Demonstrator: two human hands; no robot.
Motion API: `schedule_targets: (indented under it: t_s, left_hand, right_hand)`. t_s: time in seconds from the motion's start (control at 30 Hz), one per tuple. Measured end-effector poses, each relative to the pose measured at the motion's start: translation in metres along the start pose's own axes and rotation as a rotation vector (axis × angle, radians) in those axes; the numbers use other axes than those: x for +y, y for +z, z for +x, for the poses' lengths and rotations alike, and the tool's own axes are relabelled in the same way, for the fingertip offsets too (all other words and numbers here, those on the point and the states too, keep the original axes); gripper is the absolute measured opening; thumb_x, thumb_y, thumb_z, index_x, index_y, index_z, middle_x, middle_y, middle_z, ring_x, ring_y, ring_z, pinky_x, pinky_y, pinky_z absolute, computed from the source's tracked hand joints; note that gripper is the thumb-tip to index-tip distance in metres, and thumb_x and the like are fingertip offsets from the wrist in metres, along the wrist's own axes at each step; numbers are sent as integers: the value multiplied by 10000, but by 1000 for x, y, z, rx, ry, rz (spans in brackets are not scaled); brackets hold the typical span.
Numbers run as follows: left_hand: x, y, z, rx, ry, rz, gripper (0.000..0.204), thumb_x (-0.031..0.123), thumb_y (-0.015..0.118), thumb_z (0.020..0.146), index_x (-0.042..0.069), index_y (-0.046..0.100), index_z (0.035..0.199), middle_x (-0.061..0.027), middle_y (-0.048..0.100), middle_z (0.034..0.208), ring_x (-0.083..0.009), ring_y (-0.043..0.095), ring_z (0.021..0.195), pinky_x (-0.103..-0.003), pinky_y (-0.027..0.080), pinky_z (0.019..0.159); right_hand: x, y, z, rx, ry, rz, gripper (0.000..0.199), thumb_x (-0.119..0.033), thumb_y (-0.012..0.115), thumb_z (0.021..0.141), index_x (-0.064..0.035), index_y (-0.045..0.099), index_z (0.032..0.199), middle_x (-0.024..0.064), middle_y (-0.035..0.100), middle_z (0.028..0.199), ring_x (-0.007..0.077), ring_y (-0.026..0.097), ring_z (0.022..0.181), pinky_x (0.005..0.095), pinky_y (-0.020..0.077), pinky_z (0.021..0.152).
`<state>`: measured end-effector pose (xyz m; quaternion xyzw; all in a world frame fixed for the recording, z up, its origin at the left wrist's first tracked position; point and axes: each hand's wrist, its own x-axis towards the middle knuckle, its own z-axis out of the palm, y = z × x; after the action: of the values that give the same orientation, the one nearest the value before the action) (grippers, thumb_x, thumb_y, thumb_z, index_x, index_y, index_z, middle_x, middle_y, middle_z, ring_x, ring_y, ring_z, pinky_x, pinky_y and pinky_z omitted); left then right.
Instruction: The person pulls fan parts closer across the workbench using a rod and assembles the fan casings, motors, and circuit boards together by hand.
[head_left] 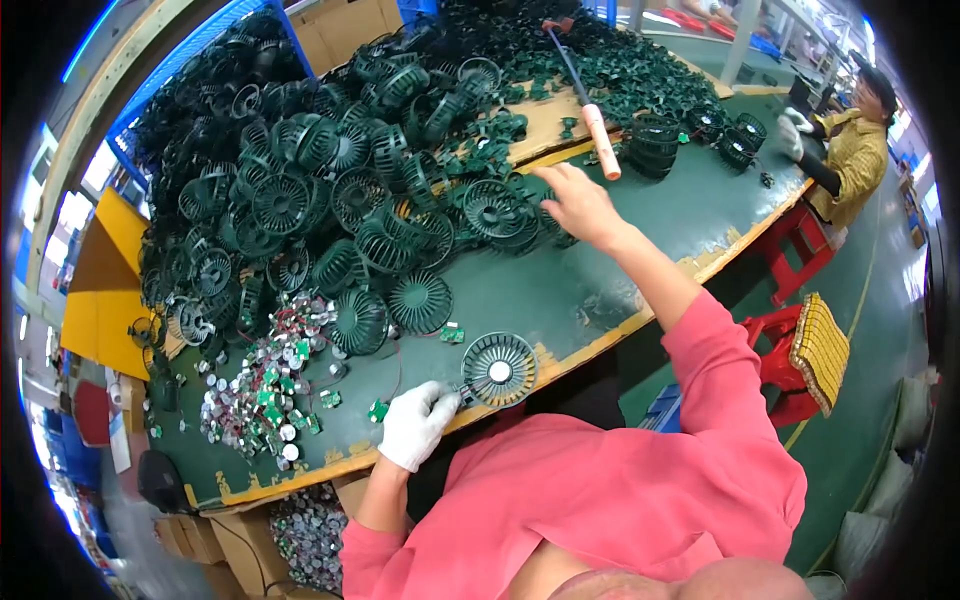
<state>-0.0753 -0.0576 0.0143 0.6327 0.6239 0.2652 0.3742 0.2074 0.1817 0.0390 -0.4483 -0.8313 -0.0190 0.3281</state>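
My left hand (415, 422), in a white glove, is closed on the near-left edge of a round dark green fan cage (520, 352) at the table's front edge. A white round piece, apparently a motor (499, 372), sits in the cage's middle. My bare right hand (580, 205) reaches far across the table with its fingers stretched out and nothing visible in them. It is beside the heap's right edge, close to another fan cage (495, 210) and small green plastic pieces (505, 128). The undersides of its fingers are hidden.
A big heap of fan cages (285, 200) covers the left and back. Small motors with wires and circuit boards (265, 400) lie front left. A long tool with an orange handle (600, 140) lies beyond my right hand. A co-worker (860, 140) sits far right, near red stools (785, 365).
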Motion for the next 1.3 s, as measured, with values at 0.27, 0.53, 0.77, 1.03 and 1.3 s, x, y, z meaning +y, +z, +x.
schedule_targets:
  t_s: [0.27, 0.53, 0.77, 1.03, 1.3]
  left_hand:
    - [4, -1, -4, 67, -1, -4, 167, 141, 601, 855, -21, 641, 840, -60, 590, 677, -100, 522, 644, -272, 451, 606]
    - [7, 0, -5, 99, -12, 5, 165, 143, 609, 849, -16, 645, 829, -87, 607, 687, -110, 538, 648, -284, 459, 613]
    - [0, 3, -5, 118, 24, 28, 201, 185, 608, 852, -13, 642, 842, -144, 625, 721, -198, 587, 647, -321, 472, 629]
    - [6, -3, 0, 72, 10, 109, 250, 259, 589, 848, 15, 644, 863, -189, 623, 785, -330, 617, 737, -378, 473, 666]
    - [4, -5, 1, 30, -31, 85, 250, 236, 588, 853, -2, 648, 904, -179, 649, 812, -288, 637, 756, -356, 481, 688]
  right_hand:
    - [16, 35, 54, -303, 62, -1, 244, -104, 673, 768, -87, 651, 1010, 112, 664, 953, 331, 618, 950, 421, 501, 811]
    - [32, 31, 79, 253, -232, -173, 126, -85, 610, 728, -87, 557, 842, 91, 558, 824, 297, 600, 800, 401, 512, 673]
    - [-8, -15, 45, 288, -139, 249, 249, -94, 656, 830, -77, 611, 1074, 41, 602, 873, 123, 584, 696, 251, 444, 565]
    - [-51, -31, -119, -362, 361, 561, 315, -22, 728, 765, -22, 632, 1065, 11, 547, 848, 84, 526, 675, 243, 417, 585]
    - [-67, -35, -117, -317, 44, 109, 359, -105, 745, 734, -31, 653, 1074, 130, 538, 841, 288, 568, 701, 368, 473, 647]
